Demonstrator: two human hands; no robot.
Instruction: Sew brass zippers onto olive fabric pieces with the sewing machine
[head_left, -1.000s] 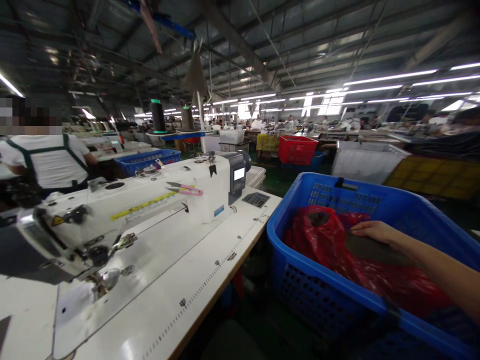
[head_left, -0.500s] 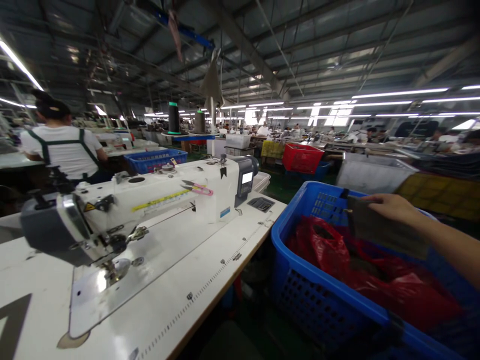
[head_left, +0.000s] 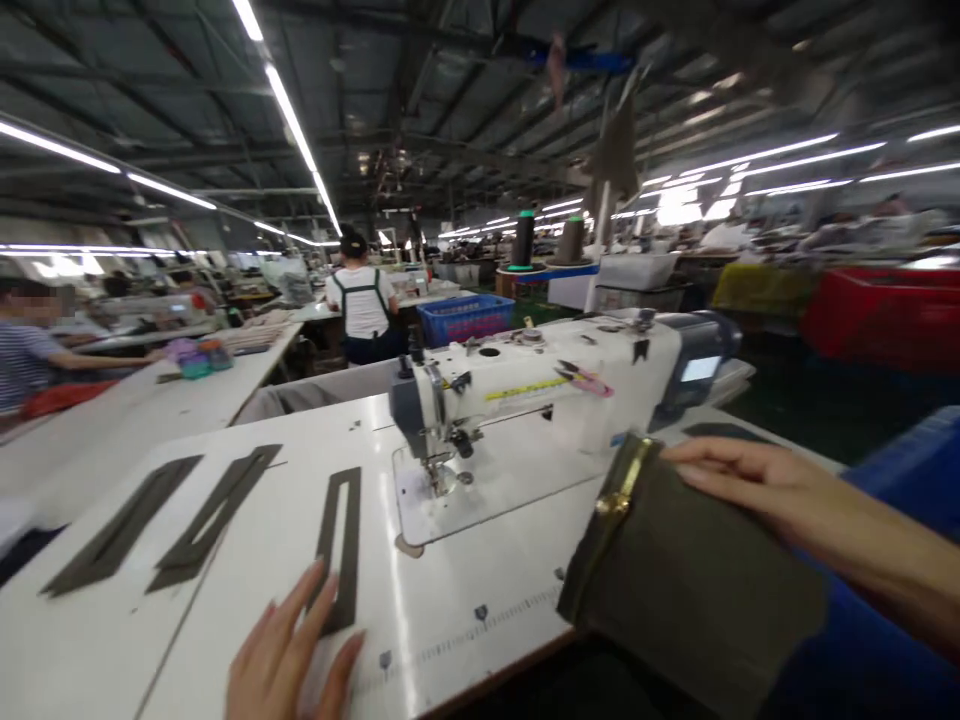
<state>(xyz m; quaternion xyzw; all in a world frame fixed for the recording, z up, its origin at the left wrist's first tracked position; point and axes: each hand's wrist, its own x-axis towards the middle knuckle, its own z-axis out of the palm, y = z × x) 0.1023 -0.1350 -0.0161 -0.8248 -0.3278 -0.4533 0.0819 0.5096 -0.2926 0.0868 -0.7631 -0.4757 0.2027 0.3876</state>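
Observation:
My right hand (head_left: pixel 757 485) pinches the upper edge of a dark olive fabric piece (head_left: pixel 697 580) with a gold zipper (head_left: pixel 628 478) along its left side. The piece hangs over the front edge of the white sewing table (head_left: pixel 480 650). My left hand (head_left: pixel 289 650), fingers spread, is over the table, its fingertips at a dark fabric frame with a slot (head_left: pixel 341 540). Farther left lie two stacks of similar slotted pieces, one stack (head_left: pixel 217 520) and another stack (head_left: pixel 124 525). Behind them stands a white sewing machine (head_left: pixel 525 400) with pink-handled thread snips (head_left: pixel 589 378) on its arm.
A blue basket (head_left: pixel 907 460) stands at the right, partly behind my right arm. Thread cones (head_left: pixel 525 240) stand beyond the machine. One person (head_left: pixel 365 300) sits ahead with back turned; another person (head_left: pixel 30 350) works at the left. A red crate (head_left: pixel 885 320) is at back right.
My view has swung left. My right hand has brought the fabric piece from above the blue basket to the table's front edge. My left hand has come into view.

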